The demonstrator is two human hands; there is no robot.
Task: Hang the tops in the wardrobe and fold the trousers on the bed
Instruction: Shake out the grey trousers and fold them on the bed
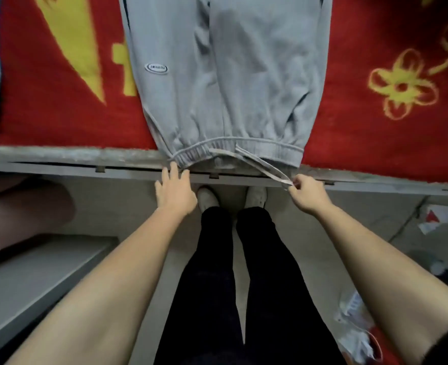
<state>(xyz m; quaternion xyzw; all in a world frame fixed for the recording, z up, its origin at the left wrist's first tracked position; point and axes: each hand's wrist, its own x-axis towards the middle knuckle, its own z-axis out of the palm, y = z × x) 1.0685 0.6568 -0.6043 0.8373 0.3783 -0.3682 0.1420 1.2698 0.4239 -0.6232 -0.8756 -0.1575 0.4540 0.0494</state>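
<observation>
Your pale grey cotton sweatpants (230, 75) lie flat for folding on the red fleece blanket with yellow flowers (59, 114), waistband at the grey bed edge (86, 154). There your left hand (175, 191), fingers straight, steadies the waistband. Your right hand (308, 196) pinches the flat grey drawstring (265, 164), likely to tuck it away.

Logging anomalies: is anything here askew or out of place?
The drawstring of the grey sweatpants trails past the bed edge, pinched by the right hand; the left hand touches the waistband. Paper scraps litter the floor.
</observation>
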